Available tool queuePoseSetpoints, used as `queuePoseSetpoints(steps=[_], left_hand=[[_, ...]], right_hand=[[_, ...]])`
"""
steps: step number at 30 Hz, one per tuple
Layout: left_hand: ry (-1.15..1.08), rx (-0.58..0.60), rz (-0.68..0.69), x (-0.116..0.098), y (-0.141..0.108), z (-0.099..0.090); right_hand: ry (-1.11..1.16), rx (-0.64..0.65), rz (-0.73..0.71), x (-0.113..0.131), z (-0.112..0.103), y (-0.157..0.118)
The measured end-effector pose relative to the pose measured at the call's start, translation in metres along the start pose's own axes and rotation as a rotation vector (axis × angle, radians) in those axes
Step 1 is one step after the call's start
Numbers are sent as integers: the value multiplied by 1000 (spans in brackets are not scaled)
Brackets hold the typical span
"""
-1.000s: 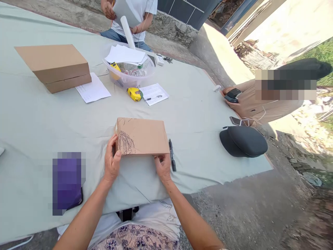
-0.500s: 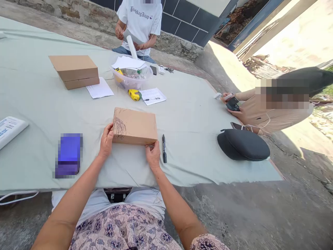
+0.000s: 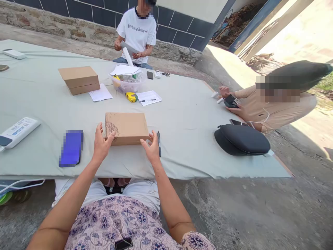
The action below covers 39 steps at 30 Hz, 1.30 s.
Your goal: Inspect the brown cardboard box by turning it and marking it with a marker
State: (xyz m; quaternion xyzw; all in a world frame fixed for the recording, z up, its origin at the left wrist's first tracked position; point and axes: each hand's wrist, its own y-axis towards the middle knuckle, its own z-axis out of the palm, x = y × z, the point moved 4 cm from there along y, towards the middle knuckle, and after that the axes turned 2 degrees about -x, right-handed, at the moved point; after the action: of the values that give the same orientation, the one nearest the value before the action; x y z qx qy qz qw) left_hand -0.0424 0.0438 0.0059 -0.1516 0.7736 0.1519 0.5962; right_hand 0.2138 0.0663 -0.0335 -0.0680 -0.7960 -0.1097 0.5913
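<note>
Here we go: my left hand (image 3: pixel 101 146) and my right hand (image 3: pixel 151 148) are both open, fingers spread wide on either side of a flat brown cardboard box (image 3: pixel 126 128) with dark scribbled pen lines at its left end; the box lies flat on a pale grey-green cloth (image 3: pixel 52 104) right in front of me; my left thumb (image 3: pixel 111 136) is at the box's lower left corner and my right fingers (image 3: pixel 145 141) are just beside its lower right corner, though I can't tell if either is touching; nothing is pinched; just right of the box, a black marker pen (image 3: pixel 159 143) lies on the cloth; to my left, there's a blurred blue rectangular object (image 3: pixel 71 148), then a white plastic remote (image 3: pixel 18 132); further up, two stacked brown cardboard boxes (image 3: pixel 78 80) sit beside a white paper sheet (image 3: pixel 100 92); next comes a clear plastic tub (image 3: pixel 127 85) holding papers, with a yellow tape measure (image 3: pixel 131 97) at its front edge; across from me, a person in a white T-shirt (image 3: pixel 136 34) holds a pale sheet; on my right, a person in a beige top (image 3: pixel 283 111) has both hands at a black handheld device (image 3: pixel 230 101), near a black padded case (image 3: pixel 241 139).
</note>
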Motion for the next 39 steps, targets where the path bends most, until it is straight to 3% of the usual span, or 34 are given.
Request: queuePoseSetpoints(steps=[4,9,18,25,30,39], left_hand=[[267,-46,-14,-24,-4,13],[432,3,-61,-30,-5,23],[232,-27,52,-12,-4,22],[217,-29,150,1,-34,17],[190,-15,168,5,-47,12],[159,17,160,12,-41,7]], right_hand=[[-132,-93,-149,30,5,0],[-339,-130,-274,47,27,-2],[-292,-181,-276,40,30,-11],[-281,-179,-318,33,18,-37],[-267,-169,-301,25,12,-45],[-144,-111,-185,17,-2,-39]])
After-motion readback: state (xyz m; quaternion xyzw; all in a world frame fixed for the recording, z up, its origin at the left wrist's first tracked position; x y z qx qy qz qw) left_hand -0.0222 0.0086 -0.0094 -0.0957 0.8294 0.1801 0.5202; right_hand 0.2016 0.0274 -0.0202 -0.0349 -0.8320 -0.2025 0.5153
